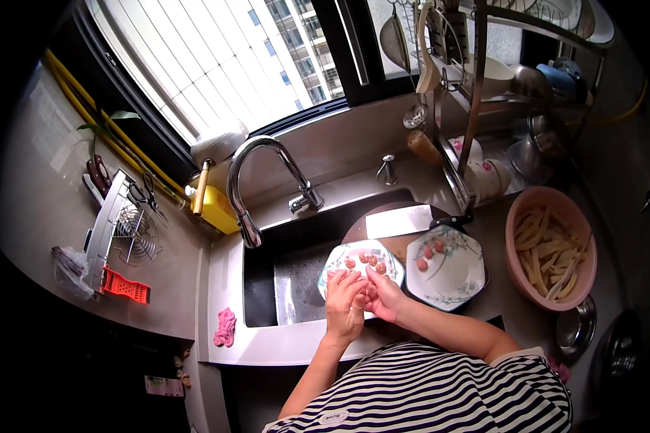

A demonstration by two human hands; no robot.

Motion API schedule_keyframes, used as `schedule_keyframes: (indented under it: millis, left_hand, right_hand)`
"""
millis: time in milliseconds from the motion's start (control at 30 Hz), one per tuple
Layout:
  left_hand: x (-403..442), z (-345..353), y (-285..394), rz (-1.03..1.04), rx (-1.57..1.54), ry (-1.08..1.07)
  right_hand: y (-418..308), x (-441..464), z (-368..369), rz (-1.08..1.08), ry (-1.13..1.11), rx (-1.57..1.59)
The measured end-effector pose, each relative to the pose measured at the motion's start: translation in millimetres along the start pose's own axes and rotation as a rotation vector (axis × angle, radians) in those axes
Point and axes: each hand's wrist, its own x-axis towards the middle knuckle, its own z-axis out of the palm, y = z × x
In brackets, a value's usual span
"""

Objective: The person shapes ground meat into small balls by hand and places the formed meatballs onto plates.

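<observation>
Both hands meet above the near edge of a patterned plate that holds several pinkish meat balls. My left hand has its fingers bent towards the other palm. My right hand touches it from the right, its thumb raised. Something pinkish shows between the palms, too hidden to make out. To the right, a second patterned plate carries several more pink balls. Behind the plates, a cleaver with a black handle lies on a round brown board.
A black sink with a tall curved faucet lies left of the plates. At right stands a pink basin of pale strips. A metal dish rack rises behind. A pink cloth rests on the counter's left edge.
</observation>
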Motion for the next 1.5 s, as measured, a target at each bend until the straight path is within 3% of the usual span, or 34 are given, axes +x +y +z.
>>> schedule_keyframes:
  millis: [33, 100, 167, 233, 367, 433, 500, 567, 633, 667, 700, 767, 800, 833, 900, 933, 1067, 1167, 1233, 1300, 1367, 1433, 1500]
  left_hand:
    - [-1, -4, -5, -0.026, -0.044, 0.026]
    - [2, -13, -5, -0.112, -0.120, 0.096]
    - [-11, -6, -25, -0.351, -0.420, 0.118]
    - [-16, -6, -27, -0.728, -0.717, 0.067]
    - [-14, 4, -28, -1.128, -1.430, 0.173]
    - [7, 3, -5, -1.313, -1.658, 0.333]
    - [7, 9, -17, -1.340, -1.547, 0.379]
    - [-7, 11, -44, -1.385, -1.505, 0.382]
    - [-28, -1, -66, -0.822, -2.000, -0.111]
    - [-32, 1, -66, -0.911, -1.795, -0.005]
    - [-24, -4, -51, -0.989, -1.584, 0.096]
    - [-19, 7, -32, -0.718, -0.920, 0.113]
    - [-15, 10, -22, -0.578, -0.590, 0.121]
    - [-11, 4, -8, -0.447, -0.400, -0.028]
    - [3, 6, 4, -0.072, -0.008, -0.074]
    - [-2, 8, -2, -0.075, 0.015, -0.186]
    - [-2, 1, -15, -0.195, -0.118, -0.037]
    - [-7, -4, -25, -0.464, -0.597, 0.028]
    - [-5, -4, -21, -0.665, -0.787, 0.047]
    - [-10, 0, -28, -0.873, -0.887, 0.009]
    - [-14, 6, -33, -0.983, -1.139, 0.016]
    - [-10, 7, -30, -1.109, -1.383, 0.015]
    - [-5, 7, -22, -1.190, -1.580, 0.113]
  right_hand:
    - [-15, -20, 16, -0.042, 0.004, -0.050]
    - [-37, -42, 33, -0.371, -0.296, -0.169]
    - [-55, -81, 68, -0.736, -0.334, -0.276]
    - [-67, -98, 76, -1.370, -0.300, -0.575]
    - [-48, -86, 77, -1.896, -0.283, -0.775]
    - [-31, -62, 53, -1.561, -0.252, -1.612]
    - [-14, -43, 18, -1.364, -0.411, -2.018]
    - [-21, -56, 31, -1.415, -0.372, -1.767]
    - [-37, -60, 38, -1.395, -0.322, -1.611]
    - [-41, -51, 33, -1.415, -0.304, -1.527]
    - [-39, -43, 26, -1.123, -0.244, -1.338]
    - [-31, -32, 13, -0.555, -0.124, -0.941]
    - [-24, -33, 21, -0.385, -0.078, -0.591]
    - [-16, -23, 13, -0.250, -0.072, -0.417]
    - [-4, -6, 2, 0.023, -0.047, -0.069]
    - [-5, -17, 18, -0.011, -0.035, 0.050]
    - [-29, -20, 11, -0.007, -0.060, -0.114]
    - [-62, -59, 49, -0.232, -0.229, -0.121]
    - [-75, -96, 76, -0.736, -0.372, -0.279]
    - [-79, -113, 84, -1.386, -0.384, -0.511]
    - [-73, -106, 80, -1.762, -0.391, -0.602]
    - [-50, -90, 68, -1.738, -0.319, -1.024]
    - [-34, -66, 62, -1.559, -0.382, -1.782]
